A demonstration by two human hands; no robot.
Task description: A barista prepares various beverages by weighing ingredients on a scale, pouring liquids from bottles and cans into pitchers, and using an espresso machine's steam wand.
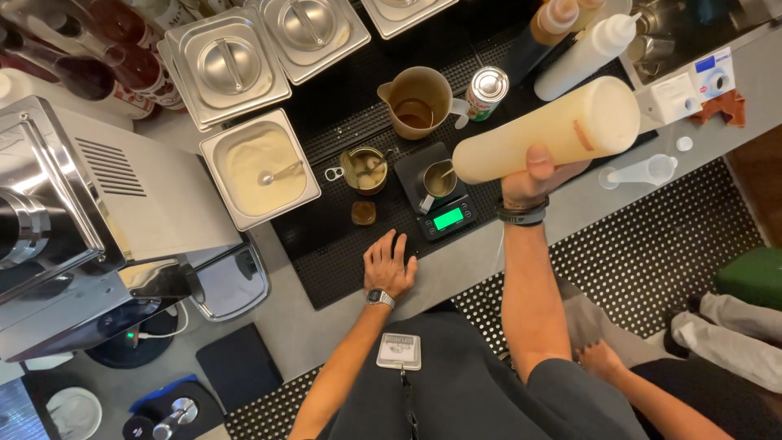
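My right hand [533, 175] grips a large cream-coloured squeeze bottle [554, 129], tipped on its side with the nozzle end pointing at a small metal cup [438, 179]. The cup stands on a black digital scale [440, 204] with a lit green display. My left hand [388, 265] rests flat, fingers spread, on the black rubber mat [342, 261] in front of the scale, holding nothing. An opened tin can [364, 169] with a spoon in it sits just left of the scale.
A beige pitcher [418, 102], a closed can [487, 91] and more squeeze bottles [582, 53] stand behind. A steel pan of cream with a spoon [259, 169] lies left, with lidded pans [226, 65] beyond. An espresso machine [73, 212] fills the left. Another person's legs [725, 334] are at right.
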